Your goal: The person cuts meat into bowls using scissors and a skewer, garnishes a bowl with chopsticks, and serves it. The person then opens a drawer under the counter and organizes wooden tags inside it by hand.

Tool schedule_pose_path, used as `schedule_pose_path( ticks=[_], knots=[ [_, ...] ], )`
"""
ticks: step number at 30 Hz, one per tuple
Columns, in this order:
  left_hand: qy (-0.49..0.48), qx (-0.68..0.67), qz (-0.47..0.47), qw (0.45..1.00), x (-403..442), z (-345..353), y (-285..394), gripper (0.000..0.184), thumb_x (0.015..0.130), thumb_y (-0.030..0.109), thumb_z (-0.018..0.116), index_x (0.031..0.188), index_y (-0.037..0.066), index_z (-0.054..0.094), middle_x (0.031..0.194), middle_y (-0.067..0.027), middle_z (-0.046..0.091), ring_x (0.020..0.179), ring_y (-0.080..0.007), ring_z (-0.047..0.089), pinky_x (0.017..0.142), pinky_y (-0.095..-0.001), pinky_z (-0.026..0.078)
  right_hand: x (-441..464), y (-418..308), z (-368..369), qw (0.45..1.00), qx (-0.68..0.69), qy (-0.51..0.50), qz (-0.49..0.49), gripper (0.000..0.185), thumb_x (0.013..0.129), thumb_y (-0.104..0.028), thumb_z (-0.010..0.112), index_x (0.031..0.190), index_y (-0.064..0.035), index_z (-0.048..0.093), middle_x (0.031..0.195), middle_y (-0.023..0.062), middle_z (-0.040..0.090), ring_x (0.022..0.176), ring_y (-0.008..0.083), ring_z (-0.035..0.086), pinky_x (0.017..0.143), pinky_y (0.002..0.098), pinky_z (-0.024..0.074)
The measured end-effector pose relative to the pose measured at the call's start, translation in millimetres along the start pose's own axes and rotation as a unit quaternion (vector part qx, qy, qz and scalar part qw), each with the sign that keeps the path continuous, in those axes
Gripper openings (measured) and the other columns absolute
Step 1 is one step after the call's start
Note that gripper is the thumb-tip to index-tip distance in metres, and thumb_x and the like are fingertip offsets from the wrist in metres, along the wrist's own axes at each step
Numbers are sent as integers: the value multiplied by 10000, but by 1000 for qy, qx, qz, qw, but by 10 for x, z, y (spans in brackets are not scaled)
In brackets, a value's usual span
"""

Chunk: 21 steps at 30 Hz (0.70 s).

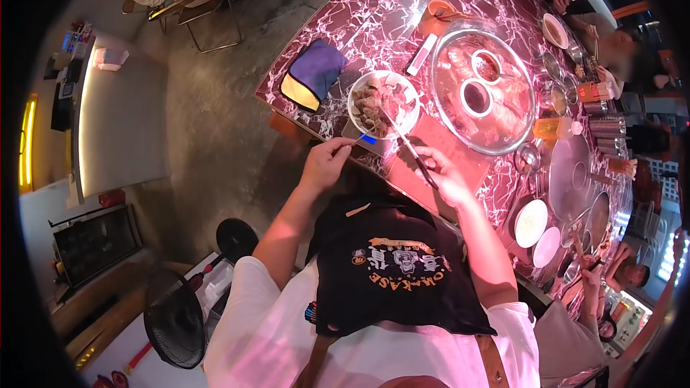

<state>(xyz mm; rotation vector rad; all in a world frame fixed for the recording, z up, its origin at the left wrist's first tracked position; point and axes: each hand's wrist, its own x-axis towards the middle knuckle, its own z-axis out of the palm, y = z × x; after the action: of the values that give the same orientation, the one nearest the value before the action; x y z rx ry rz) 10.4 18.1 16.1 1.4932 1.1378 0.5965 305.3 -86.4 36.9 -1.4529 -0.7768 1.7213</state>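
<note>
A white bowl (411,123) with pieces of pale and greyish-brown food (370,106) stands near the edge of the marbled table. My right hand (444,176) grips what look like scissors (411,146), with dark handles and long metal blades that reach over the bowl's near rim into the food. Just below the bowl, at the table edge, my left hand (328,162) is closed in a pinch. From its fingertips a thin stick (361,137) seems to extend towards the bowl; its far end is hard to make out. A small blue thing (369,140) lies beside that stick.
Right of the bowl is a big round glass-like dish (533,93) with two small sauce bowls. A purple-and-yellow folded cloth or pouch (316,72), an orange container (435,20) and white plates (530,223) share the table. Other people sit along the far side. A fan (175,320) stands lower left.
</note>
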Motion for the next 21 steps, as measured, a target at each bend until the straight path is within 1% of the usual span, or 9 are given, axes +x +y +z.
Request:
schedule_pose_path(
  ticks=[4, 8, 9, 12, 16, 17, 18, 20, 21],
  knots=[
    [11, 62, -4, 998, -75, -234, 57, 226, 955, 146, 613, 1112, 17, 713, 889, -106, 735, 812, -150, 678, 755, -297, 517, 66, 49, 101, 999, 33, 6, -5, 490, 893, -90, 738, 1349, -172, 579, 914, -54, 592, 801, 26, 500, 716, 182, 369],
    [35, 50, 0, 998, -185, -334, 50, 222, 949, 145, 623, 1102, 13, 715, 884, -105, 733, 808, -151, 675, 756, -298, 514, 102, 126, 49, 998, 60, 32, 5, 509, 890, -64, 733, 1366, -146, 575, 867, -38, 573, 704, 38, 508, 609, 180, 385],
    [48, 44, -2, 998, -194, -337, 1, 222, 949, 145, 625, 1101, 10, 715, 871, -99, 729, 796, -145, 668, 749, -295, 510, 89, 117, 31, 998, 52, 42, 17, 515, 891, -49, 726, 1376, -132, 571, 843, -31, 564, 646, 43, 505, 549, 175, 371],
    [92, 40, -10, 995, -196, -377, -112, 220, 951, 145, 627, 1096, 2, 714, 827, -75, 708, 759, -125, 637, 722, -285, 500, -2, 62, -48, 997, 49, 41, 40, 505, 895, -45, 721, 1371, -129, 575, 837, -28, 569, 622, 45, 506, 529, 175, 371],
    [124, 4, -44, 991, -152, -394, -189, 212, 957, 138, 624, 1082, -8, 713, 779, -39, 670, 720, -94, 585, 686, -272, 483, -297, -207, -119, 998, 5, 60, 35, 498, 881, -2, 720, 1346, -117, 586, 814, -75, 503, 658, 28, 484, 566, 181, 385],
    [129, 10, -32, 991, -118, -386, -189, 214, 956, 144, 623, 1081, -4, 714, 784, -52, 679, 722, -107, 600, 688, -278, 487, -334, -268, -159, 994, -69, 79, -5, 498, 865, 37, 703, 1324, -121, 596, 807, -95, 462, 695, 43, 488, 615, 195, 406],
    [135, 17, -20, 991, -69, -378, -173, 215, 954, 149, 623, 1080, 0, 715, 789, -65, 687, 724, -120, 615, 690, -284, 491, -339, -328, -262, 976, -190, 94, -52, 508, 817, 40, 705, 1284, -136, 609, 810, -66, 506, 742, 76, 526, 678, 223, 444],
    [116, 55, -2, 992, 52, -401, -133, 227, 949, 170, 621, 1082, 14, 717, 809, -94, 704, 741, -164, 650, 698, -306, 502, -344, -731, -355, 917, -377, 107, -76, 518, 783, -28, 701, 1274, -158, 597, 851, 24, 623, 787, 187, 635, 732, 320, 512],
    [96, 84, 8, 992, 181, -445, -89, 236, 945, 185, 620, 1085, 23, 718, 823, -111, 712, 756, -194, 670, 705, -321, 509, -361, -1032, -284, 869, -476, 122, -50, 528, 778, -76, 703, 1285, -167, 583, 897, 77, 654, 840, 255, 662, 769, 374, 526]
  ],
)
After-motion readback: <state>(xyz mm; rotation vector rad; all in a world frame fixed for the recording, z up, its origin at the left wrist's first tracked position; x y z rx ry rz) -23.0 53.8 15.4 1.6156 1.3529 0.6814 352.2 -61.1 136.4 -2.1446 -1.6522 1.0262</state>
